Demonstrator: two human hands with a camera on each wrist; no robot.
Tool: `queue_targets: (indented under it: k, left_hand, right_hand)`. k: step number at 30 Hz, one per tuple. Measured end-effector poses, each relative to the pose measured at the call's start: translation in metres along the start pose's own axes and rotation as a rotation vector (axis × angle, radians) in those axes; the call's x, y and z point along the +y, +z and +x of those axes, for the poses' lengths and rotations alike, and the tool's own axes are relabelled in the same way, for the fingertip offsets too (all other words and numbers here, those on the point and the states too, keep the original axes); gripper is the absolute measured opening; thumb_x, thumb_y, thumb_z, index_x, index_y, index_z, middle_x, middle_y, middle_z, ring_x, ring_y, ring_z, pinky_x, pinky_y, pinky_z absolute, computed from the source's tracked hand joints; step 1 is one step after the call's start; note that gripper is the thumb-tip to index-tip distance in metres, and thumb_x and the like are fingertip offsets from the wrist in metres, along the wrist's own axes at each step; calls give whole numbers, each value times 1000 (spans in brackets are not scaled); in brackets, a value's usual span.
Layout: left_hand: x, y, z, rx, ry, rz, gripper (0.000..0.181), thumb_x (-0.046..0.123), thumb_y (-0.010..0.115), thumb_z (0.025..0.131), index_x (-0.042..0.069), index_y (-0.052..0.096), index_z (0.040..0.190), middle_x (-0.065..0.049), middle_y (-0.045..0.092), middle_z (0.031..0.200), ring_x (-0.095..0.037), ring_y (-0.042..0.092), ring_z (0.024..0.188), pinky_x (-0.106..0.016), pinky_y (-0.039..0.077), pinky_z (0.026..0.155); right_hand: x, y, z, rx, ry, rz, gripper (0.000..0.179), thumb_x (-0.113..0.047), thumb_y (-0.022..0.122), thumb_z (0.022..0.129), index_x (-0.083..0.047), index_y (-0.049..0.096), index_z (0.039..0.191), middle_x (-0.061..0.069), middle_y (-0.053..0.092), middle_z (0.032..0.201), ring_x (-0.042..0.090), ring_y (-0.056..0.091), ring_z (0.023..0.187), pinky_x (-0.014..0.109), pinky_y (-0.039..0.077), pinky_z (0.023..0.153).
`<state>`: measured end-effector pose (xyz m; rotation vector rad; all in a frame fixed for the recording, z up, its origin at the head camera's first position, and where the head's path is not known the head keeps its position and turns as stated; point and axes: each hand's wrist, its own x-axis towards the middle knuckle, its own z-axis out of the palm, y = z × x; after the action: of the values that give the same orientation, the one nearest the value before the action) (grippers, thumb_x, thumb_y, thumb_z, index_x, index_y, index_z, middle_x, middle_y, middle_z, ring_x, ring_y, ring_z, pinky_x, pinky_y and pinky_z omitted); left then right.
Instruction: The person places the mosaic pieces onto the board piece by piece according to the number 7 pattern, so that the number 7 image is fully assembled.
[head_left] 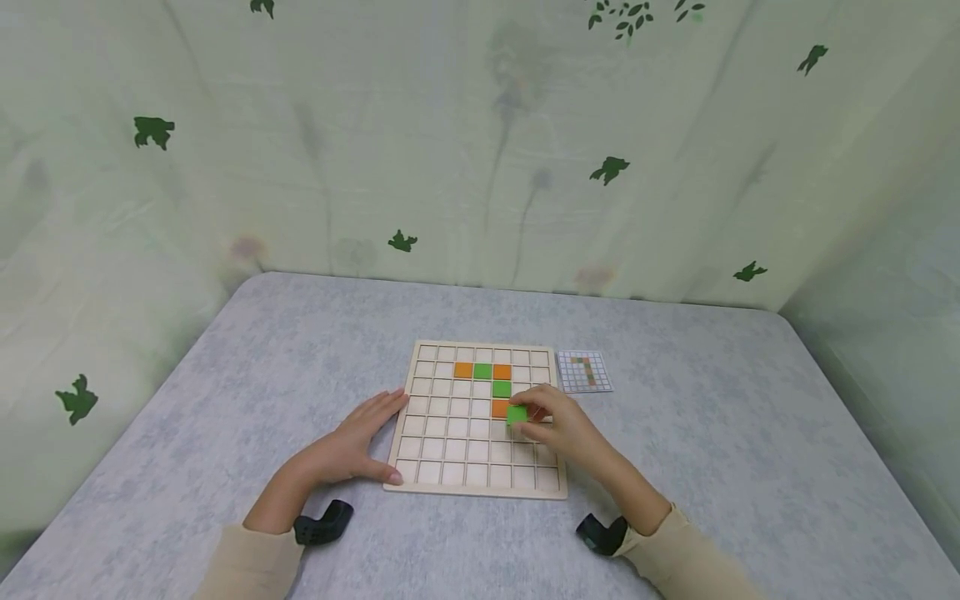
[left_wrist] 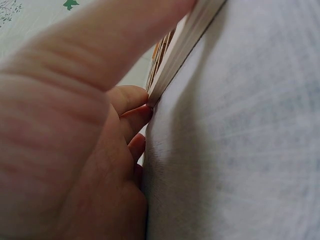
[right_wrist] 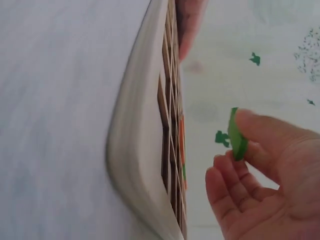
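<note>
A wooden grid board (head_left: 435,450) lies on the table, with orange and green square tiles set in a bent line in its upper right part. My right hand (head_left: 558,425) pinches a green tile (head_left: 517,414) between thumb and fingers, over the board just below the lowest orange tile (head_left: 499,408). In the right wrist view the green tile (right_wrist: 237,135) is held on edge, apart from the board's surface. My left hand (head_left: 348,446) rests at the board's left side, fingers spread, with fingertips and thumb tip against the frame (left_wrist: 170,65).
A small printed card (head_left: 585,372) with a grid and a coloured bent line lies just right of the board. The grey table (head_left: 225,417) reaches to a pale curtain (head_left: 450,167) with green leaf shapes behind it. Dark wrist devices (head_left: 324,523) sit at both wrists.
</note>
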<state>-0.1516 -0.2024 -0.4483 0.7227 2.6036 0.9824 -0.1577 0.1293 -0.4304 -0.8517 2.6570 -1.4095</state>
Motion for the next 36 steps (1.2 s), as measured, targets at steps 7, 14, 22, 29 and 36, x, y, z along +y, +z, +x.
queue_targets:
  k: [7,14,22,29,36]
  left_hand:
    - [0,-1,0,2,-6,0,114,53,77,57,6,20,143,-9,14,148,-32,4,134,-55,9,101]
    - [1,-1,0,15,7,-4,112,51,77,57,5,21,143,-10,15,148,-33,5,133,-57,11,100]
    - [1,-1,0,12,8,0,113,53,76,57,5,21,143,-11,15,148,-33,5,134,-56,10,101]
    - [1,-1,-1,7,6,-4,113,52,77,58,5,20,143,-10,14,148,-32,5,134,-56,10,101]
    - [0,0,-1,12,13,-1,113,53,76,58,5,20,143,-10,15,148,-32,5,134,-55,10,101]
  right_hand:
    - [9,19,3,-13,36,38,30,-20,70,78,-10,62,105,-4,55,91,11,51,77,24,45,65]
    - [11,24,3,-5,20,10,25,-17,70,77,-12,64,101,-3,55,91,10,49,75,23,44,63]
    - [10,26,3,-58,73,-17,28,-19,71,77,-14,66,104,-5,51,96,11,43,78,23,39,65]
    - [4,16,4,-80,78,4,37,-21,72,76,-11,62,111,-1,54,100,13,46,85,26,42,71]
    - [-10,-14,-1,-66,23,30,49,-22,70,78,-5,54,121,9,54,111,24,51,97,37,45,81]
